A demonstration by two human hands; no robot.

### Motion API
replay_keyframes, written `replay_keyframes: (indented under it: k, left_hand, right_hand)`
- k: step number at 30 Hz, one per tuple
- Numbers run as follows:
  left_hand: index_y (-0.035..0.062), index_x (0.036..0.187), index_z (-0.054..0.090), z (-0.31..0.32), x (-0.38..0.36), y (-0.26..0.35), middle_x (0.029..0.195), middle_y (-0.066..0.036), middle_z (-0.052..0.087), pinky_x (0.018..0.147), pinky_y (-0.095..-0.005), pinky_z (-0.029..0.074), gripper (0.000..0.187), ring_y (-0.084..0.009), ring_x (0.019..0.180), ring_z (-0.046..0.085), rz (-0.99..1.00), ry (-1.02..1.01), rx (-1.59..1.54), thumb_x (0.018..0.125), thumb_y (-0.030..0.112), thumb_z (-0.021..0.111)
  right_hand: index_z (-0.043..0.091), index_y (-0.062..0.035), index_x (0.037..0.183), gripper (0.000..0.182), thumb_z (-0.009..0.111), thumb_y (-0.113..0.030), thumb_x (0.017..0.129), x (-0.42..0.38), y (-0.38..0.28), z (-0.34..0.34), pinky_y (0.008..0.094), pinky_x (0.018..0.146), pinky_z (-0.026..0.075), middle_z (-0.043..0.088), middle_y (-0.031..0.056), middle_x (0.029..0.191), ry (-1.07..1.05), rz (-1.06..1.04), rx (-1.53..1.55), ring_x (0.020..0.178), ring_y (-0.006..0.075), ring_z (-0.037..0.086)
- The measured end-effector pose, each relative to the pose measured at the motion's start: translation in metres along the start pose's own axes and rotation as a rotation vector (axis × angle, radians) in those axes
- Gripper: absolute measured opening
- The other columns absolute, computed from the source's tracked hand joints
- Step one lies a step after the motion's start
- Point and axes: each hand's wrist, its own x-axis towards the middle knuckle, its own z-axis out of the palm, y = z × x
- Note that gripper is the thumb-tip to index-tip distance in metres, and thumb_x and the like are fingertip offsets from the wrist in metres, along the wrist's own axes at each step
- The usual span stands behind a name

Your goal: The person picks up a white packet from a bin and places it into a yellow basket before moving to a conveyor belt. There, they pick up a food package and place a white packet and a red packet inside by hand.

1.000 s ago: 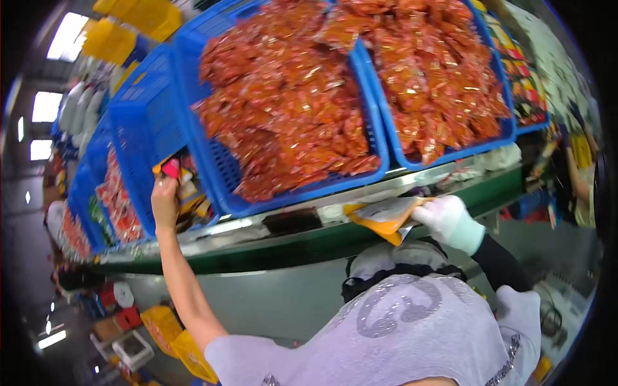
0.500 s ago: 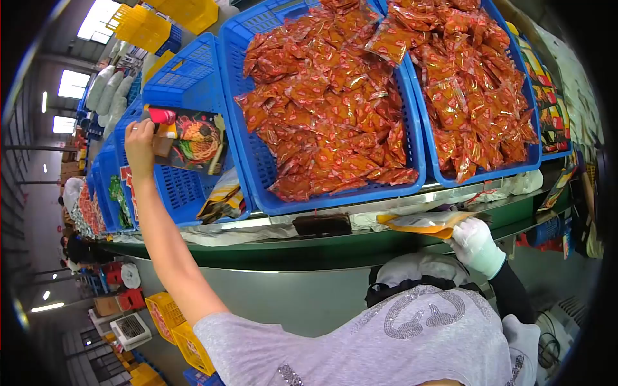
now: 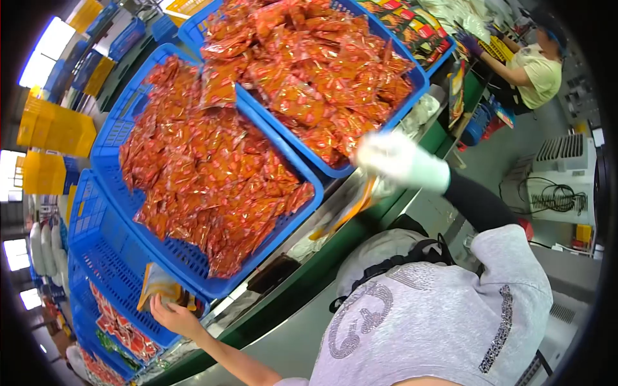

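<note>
My left hand (image 3: 175, 316), bare, reaches to the front end of a long blue crate. Its bent fingers close on the edge of a yellow-and-dark printed pouch (image 3: 159, 286) there. My right hand (image 3: 396, 161), in a white glove, is smeared by motion at the front corner of a blue crate (image 3: 340, 172) of orange-red sauce packets (image 3: 322, 83). What it holds, if anything, I cannot make out. Below it, another yellow-edged pouch (image 3: 355, 209) leans at the green conveyor's edge, partly hidden by the glove.
A second blue crate (image 3: 222, 287) heaped with sauce packets (image 3: 206, 180) stands between my hands. Beyond it, a crate (image 3: 444, 59) holds printed pouches. A co-worker (image 3: 531, 74) stands at the right, by a white air cooler (image 3: 560, 180). Yellow crates (image 3: 55, 128) are stacked at the left.
The view has turned right. My left hand has dropped from the raised printed pouch to the crate's front end. My right hand has moved from the yellow-edged pouch toward the sauce packets.
</note>
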Motion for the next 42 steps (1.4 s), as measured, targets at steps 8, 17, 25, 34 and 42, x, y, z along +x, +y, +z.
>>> replay_keyframes:
  k: [8, 17, 25, 34, 42]
  left_hand:
    - [0.0014, 0.104, 0.063, -0.042, -0.016, 0.359, 0.117, -0.018, 0.059, 0.092, -0.0429, 0.045, 0.034, -0.0343, 0.109, 0.056, 0.628, -0.279, -1.185, 0.072, 0.004, 0.073]
    - [0.005, 0.118, 0.055, 0.058, -0.015, 0.438, 0.094, -0.01, 0.063, 0.087, -0.0412, 0.036, 0.044, -0.0236, 0.095, 0.058, 0.896, -0.418, -0.428, 0.075, 0.01, 0.061]
    - [0.0048, 0.089, 0.06, 0.041, -0.009, 0.391, 0.082, -0.009, 0.06, 0.075, -0.0366, 0.039, 0.015, -0.0231, 0.08, 0.06, 0.826, -0.57, -0.419, 0.074, 0.005, 0.057]
    - [0.0066, 0.086, 0.061, -0.011, -0.016, 0.365, 0.089, -0.008, 0.064, 0.106, -0.0565, 0.021, 0.017, -0.0229, 0.097, 0.059, 0.849, -0.558, -0.396, 0.074, -0.002, 0.053]
    - [0.0106, 0.084, 0.059, -0.069, -0.014, 0.308, 0.073, -0.001, 0.056, 0.093, -0.0437, 0.034, 0.014, -0.0171, 0.073, 0.061, 0.728, -0.51, -0.477, 0.074, 0.002, 0.056]
  right_hand:
    - [0.06, 0.0002, 0.105, 0.041, 0.06, -0.035, 0.084, 0.076, 0.124, 0.009, 0.0437, 0.079, 0.048, 0.064, 0.0216, 0.09, 0.304, 0.25, -0.44, 0.088, 0.0378, 0.061]
    - [0.056, 0.0014, 0.095, 0.022, 0.062, -0.016, 0.084, -0.011, 0.058, -0.089, 0.0356, 0.061, 0.048, 0.06, 0.0195, 0.076, 0.441, 0.025, -0.232, 0.073, 0.0341, 0.063]
    - [0.057, 0.003, 0.1, 0.024, 0.059, -0.014, 0.084, -0.056, 0.061, -0.067, 0.0328, 0.058, 0.047, 0.059, 0.0168, 0.073, 0.214, 0.297, 0.21, 0.064, 0.0234, 0.063]
    - [0.059, -0.0017, 0.105, 0.024, 0.058, -0.015, 0.085, -0.024, 0.035, -0.031, 0.0374, 0.068, 0.05, 0.063, 0.0155, 0.087, 0.104, -0.246, 0.263, 0.078, 0.035, 0.062]
    - [0.061, -0.0093, 0.099, 0.021, 0.062, -0.011, 0.079, 0.021, -0.002, -0.002, 0.0381, 0.079, 0.05, 0.058, 0.0133, 0.12, -0.263, -0.55, 0.016, 0.098, 0.0315, 0.06]
